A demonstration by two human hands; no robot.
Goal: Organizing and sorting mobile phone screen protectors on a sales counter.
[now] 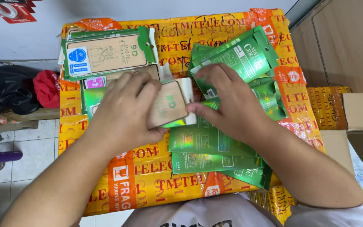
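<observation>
Background: tiled floor (pixel 26 155) is seen at the left of the frame, a pale wall at the top, and wooden panelling (pixel 341 42) at the upper right.
Surface: a large carton wrapped in yellow printed tape (pixel 160 176) fills the middle of the frame and carries everything handled; a second taped carton (pixel 330 107) is seen just beside it at the right.
Green packet pile: flat green sleeves (pixel 215 145) are fanned across the right half of the carton, overlapping one another, from the upper centre down to the lower right.
Stack at upper left: a green-edged packet with a beige card and a blue sticker (pixel 106 52) lies flat on other packets on the carton, above the left hand.
Left hand (pixel 124 111): laid palm down on the held packet, fingers curled over its left part, grasping it.
Right hand (pixel 227 101): fingertips pinched on the right end of the same packet, the hand lying over the green pile.
Held packet (pixel 171 105): a beige-faced sleeve with a white hanger end, gripped between both hands at the centre of the frame, just above the carton.
Side items: a black bag (pixel 11 88) and a red cap (pixel 47 86) are seen at the left edge, with a purple handle (pixel 1 157) lower down.
</observation>
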